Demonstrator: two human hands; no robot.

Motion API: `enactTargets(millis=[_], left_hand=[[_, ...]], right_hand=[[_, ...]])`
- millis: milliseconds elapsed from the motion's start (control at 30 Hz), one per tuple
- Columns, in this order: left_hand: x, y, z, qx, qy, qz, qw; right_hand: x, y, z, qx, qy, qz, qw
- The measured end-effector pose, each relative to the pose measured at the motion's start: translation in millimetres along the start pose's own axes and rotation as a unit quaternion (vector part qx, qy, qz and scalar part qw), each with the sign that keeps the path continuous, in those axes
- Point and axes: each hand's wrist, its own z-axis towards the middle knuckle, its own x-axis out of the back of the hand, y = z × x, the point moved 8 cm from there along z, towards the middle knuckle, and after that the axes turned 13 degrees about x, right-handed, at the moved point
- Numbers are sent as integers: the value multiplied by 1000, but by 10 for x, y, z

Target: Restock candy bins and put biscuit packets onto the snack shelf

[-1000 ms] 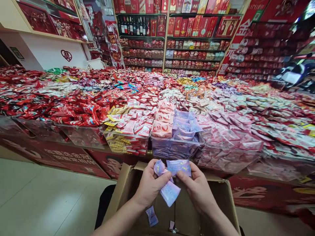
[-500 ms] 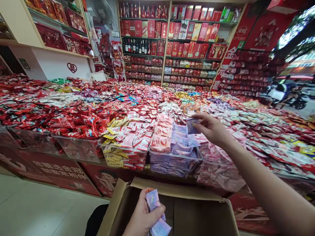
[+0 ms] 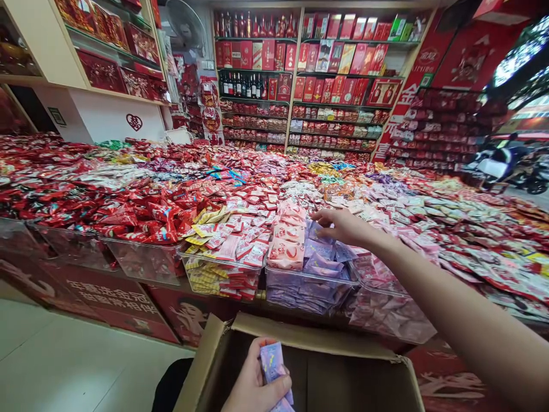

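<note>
Low over an open cardboard box, my left hand (image 3: pixel 259 380) is closed around a few shiny purple packets (image 3: pixel 273 363), which stick up past the thumb. My right hand (image 3: pixel 338 226) reaches to the back of a clear bin (image 3: pixel 311 277). Its bent fingers are on a purple packet (image 3: pixel 314 229) there; part of the grip is hidden by the hand. More purple packets (image 3: pixel 321 263) lie in that bin, with pink packets (image 3: pixel 286 249) stacked along its left side. Below the bins, the cardboard box (image 3: pixel 343 337) has its flaps raised; its visible inside is dark.
Clear bins heaped with wrapped sweets line the counter, including red-and-white packets (image 3: pixel 235 246), red packets (image 3: pixel 141 223) and light pink packets (image 3: pixel 386 303). Shelves of bottles and red boxes (image 3: pixel 338 88) stand behind. Tiled floor (image 3: pixel 64 360) shows at lower left.
My right hand has moved left and down with its purple packet, from above the bin to the packets at its back. My left hand keeps its hold. The view has shifted slightly.
</note>
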Motion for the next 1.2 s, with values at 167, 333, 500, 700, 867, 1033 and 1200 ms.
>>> enactTargets(millis=[167, 333, 500, 700, 867, 1033, 1200], left_hand=[[11, -38, 56, -1, 0, 11, 1000], [-48, -34, 61, -7, -25, 18, 999], [-91, 34, 43, -3, -35, 17, 999], [-64, 121, 72, -5, -10, 9, 1000], [-64, 58, 109, 0, -9, 18, 1000], [-26, 13, 106, 1, -3, 23, 1000], [-11, -3, 108, -6, -7, 22, 1000]], right_hand=[[-36, 32, -17, 6, 15, -1, 1000], [-82, 26, -35, 40, 83, 50, 994], [117, 96, -327, -5, 183, -15, 983], [45, 244, -719, -134, 84, -107, 982], [-59, 167, -722, -121, 83, -93, 985], [-78, 125, -676, -116, 64, -124, 983], [-23, 95, -562, -93, 86, -129, 984]])
